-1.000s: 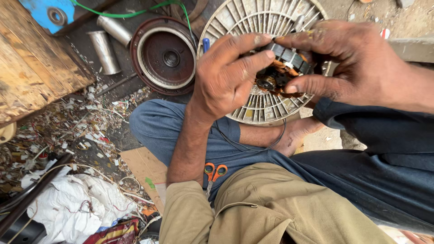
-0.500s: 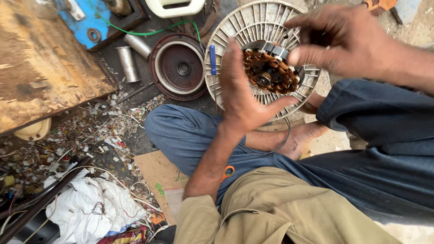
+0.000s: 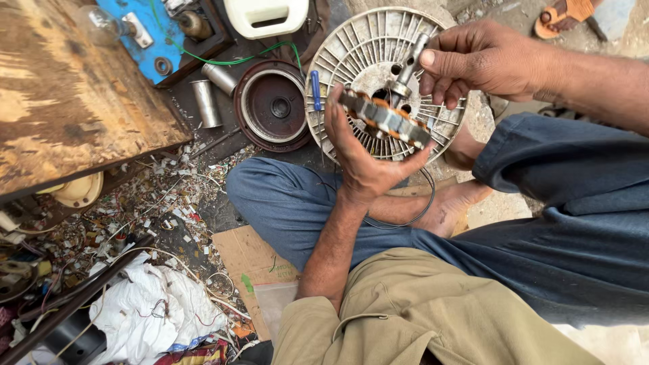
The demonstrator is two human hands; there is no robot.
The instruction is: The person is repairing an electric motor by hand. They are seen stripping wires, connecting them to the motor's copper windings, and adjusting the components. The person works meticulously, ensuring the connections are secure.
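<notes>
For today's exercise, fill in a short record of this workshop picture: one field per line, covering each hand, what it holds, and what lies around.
Left hand: cradles a stator with copper windings, tilted on edge
Right hand: pinches the metal shaft standing up from the stator
Behind the hands: pale ribbed round cover on the ground
Left of cover: dark round housing, blue-handled screwdriver, metal cylinder
Far left: worn wooden board
Ground: wire scraps, cardboard, white cloth
Posture: seated, legs crossed, barefoot
</notes>
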